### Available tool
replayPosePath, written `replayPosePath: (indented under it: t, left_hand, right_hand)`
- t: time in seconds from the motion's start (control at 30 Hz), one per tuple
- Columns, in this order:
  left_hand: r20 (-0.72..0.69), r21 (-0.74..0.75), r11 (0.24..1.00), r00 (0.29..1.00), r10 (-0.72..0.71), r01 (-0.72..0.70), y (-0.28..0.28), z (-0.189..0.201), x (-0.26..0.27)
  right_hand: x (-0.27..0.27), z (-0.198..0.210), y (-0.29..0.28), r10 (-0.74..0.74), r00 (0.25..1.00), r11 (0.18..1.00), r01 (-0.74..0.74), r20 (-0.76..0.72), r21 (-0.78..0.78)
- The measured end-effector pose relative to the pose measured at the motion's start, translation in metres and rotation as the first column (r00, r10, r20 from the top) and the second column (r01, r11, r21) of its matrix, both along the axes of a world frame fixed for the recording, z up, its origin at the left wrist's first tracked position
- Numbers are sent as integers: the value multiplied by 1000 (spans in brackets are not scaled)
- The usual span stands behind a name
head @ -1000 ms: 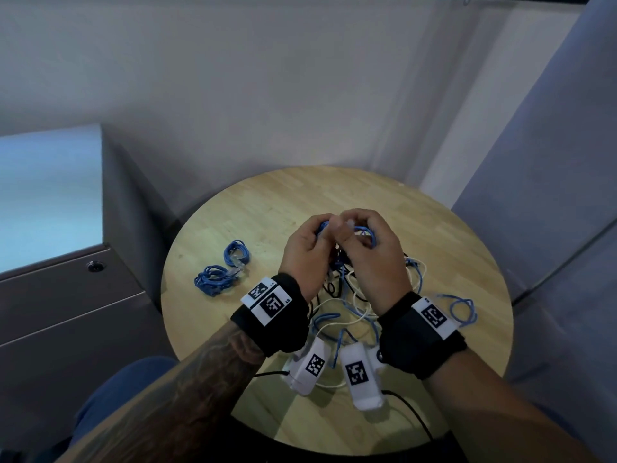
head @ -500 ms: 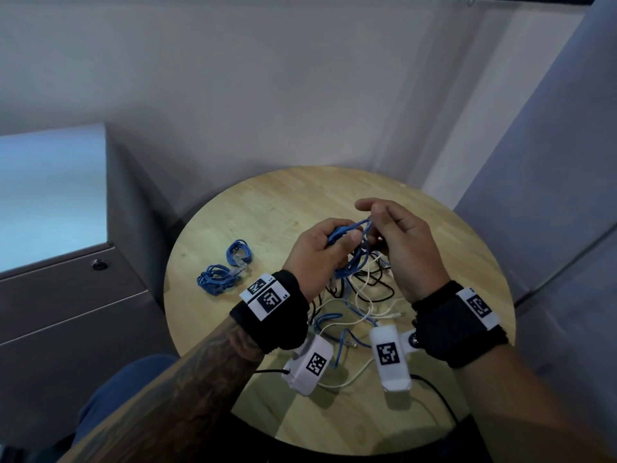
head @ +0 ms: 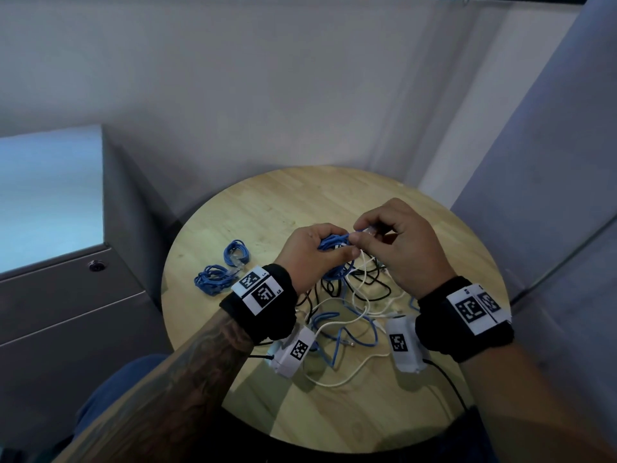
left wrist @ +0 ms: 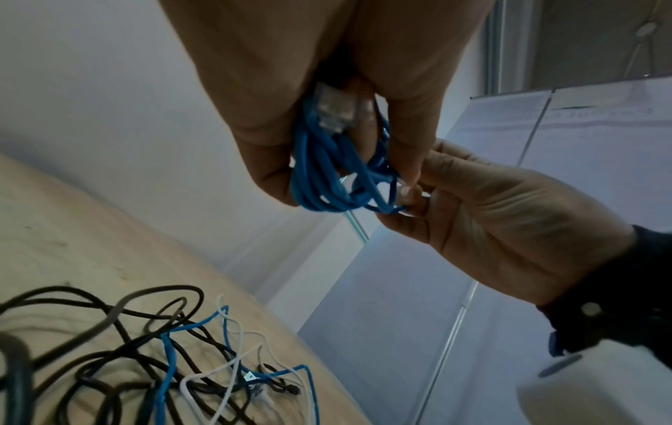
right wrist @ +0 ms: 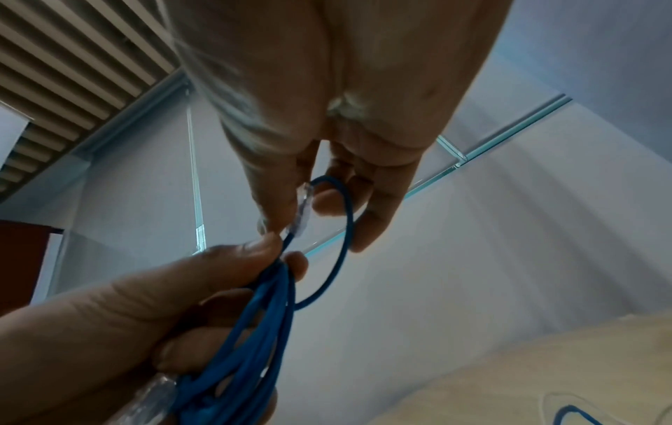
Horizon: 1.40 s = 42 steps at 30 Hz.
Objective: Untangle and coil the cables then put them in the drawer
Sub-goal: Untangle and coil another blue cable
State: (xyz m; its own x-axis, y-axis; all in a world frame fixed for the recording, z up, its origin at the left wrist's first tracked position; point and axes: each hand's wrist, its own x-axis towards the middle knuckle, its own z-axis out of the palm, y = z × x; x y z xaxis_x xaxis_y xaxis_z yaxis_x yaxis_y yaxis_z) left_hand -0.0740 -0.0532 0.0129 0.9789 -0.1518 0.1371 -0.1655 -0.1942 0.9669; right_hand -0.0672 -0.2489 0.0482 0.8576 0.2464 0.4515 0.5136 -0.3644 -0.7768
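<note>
The left hand point(head: 309, 250) is closed round a coil point(left wrist: 327, 169) of thin blue round-section cable, held above the middle of the worktop point(head: 267, 202); its thumb and fingers point(left wrist: 407, 149) wrap the bunched loops, and a clear plastic plug point(left wrist: 334, 110) lies against the palm. The right hand point(head: 405, 248) pinches the cable's other clear plug point(right wrist: 303, 211) between thumb and forefinger, just beside the left hand; a single loose loop point(right wrist: 343, 241) of the same cable arcs from that plug back to the coil. The worktop is round, pale wood in jointed strips with a matt finish. Beneath the hands, towards the near edge, lies a tangle point(head: 350, 309) of blue, white and black cables, overlapping so that single runs cannot be followed. Two finished blue coils point(head: 222, 270) lie close together near the left edge. A grey cabinet point(head: 66, 312) with flat drawer fronts and a round lock point(head: 96, 265) stands left of the worktop; its lower part is cut off by the frame. Both wrists carry black bands with printed square markers, and the white camera housings under them hide part of the tangle. The coil's turns cannot be counted.
</note>
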Motion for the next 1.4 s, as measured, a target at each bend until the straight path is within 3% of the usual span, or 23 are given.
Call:
replayPosePath:
  t: [0.17, 0.2, 0.27, 0.37, 0.43, 0.47, 0.53, 0.6, 0.67, 0.73, 0.8, 1.0, 1.1, 1.2, 1.3, 1.4]
  left_hand:
    - [-13, -16, 1000, 1000, 22, -22, 1, -2, 0]
    - [-8, -40, 998, 999, 41, -41, 2, -2, 0]
    - [-7, -110, 992, 998, 62, -63, 4, -2, 2]
    - [-9, -195, 979, 998, 67, -68, 7, -7, 5]
    - [-24, -221, 972, 997, 78, -81, 6, -12, 6]
    - [-38, -246, 965, 995, 87, -94, 6, -16, 7]
    - [-66, -285, 952, 993, 100, -114, 3, -23, 9]
    - [-82, -276, 956, 993, 85, -104, 2, -29, 12]
    - [-139, -309, 951, 990, -38, -7, 3, -33, 16]
    - [-223, -375, 918, 949, -223, 128, 5, -39, 20]
    - [-305, -330, 919, 898, -318, 214, 3, -46, 18]
    - [-421, -397, 892, 820, -387, 217, -6, -54, 10]
    - [-298, -271, 922, 887, -353, 276, -1, -56, 7]
    - [-208, -244, 957, 956, -209, 156, 6, -53, 8]
    - [-190, -316, 948, 977, -97, 33, 14, -50, 11]
    - [-165, -492, 870, 980, -114, 18, 25, -42, 14]
  right_hand:
    - [-7, 4, 1, -35, 999, 999, 35, -12, -1]
    - [-9, 5, 2, -40, 999, 997, 42, -31, 60]
    - [-10, 3, 5, -1, 978, 966, 55, -208, 253]
    - [-5, -11, 8, 216, 823, 884, 64, -526, 462]
    - [-4, -16, 11, 333, 726, 871, 9, -602, 491]
    - [-4, -17, 11, 337, 719, 890, -32, -608, 456]
    - [-6, -13, 7, 250, 783, 949, -80, -570, 306]
    - [-7, -5, 0, 95, 879, 995, -76, -467, 61]
    - [-5, -3, -6, -4, 925, 999, -12, -379, -38]
    - [1, -3, -11, -65, 929, 990, 107, -365, 95]
    - [14, -4, -21, -135, 921, 936, 239, -364, 257]
    - [45, -14, -56, -341, 887, 798, 448, -311, 403]
    - [50, -23, -58, -368, 876, 787, 472, -311, 397]
    - [52, -23, -62, -331, 892, 801, 438, -307, 409]
    - [52, -28, -78, -188, 945, 889, 279, -267, 363]
    - [45, -39, -80, 27, 958, 982, 29, -285, 188]
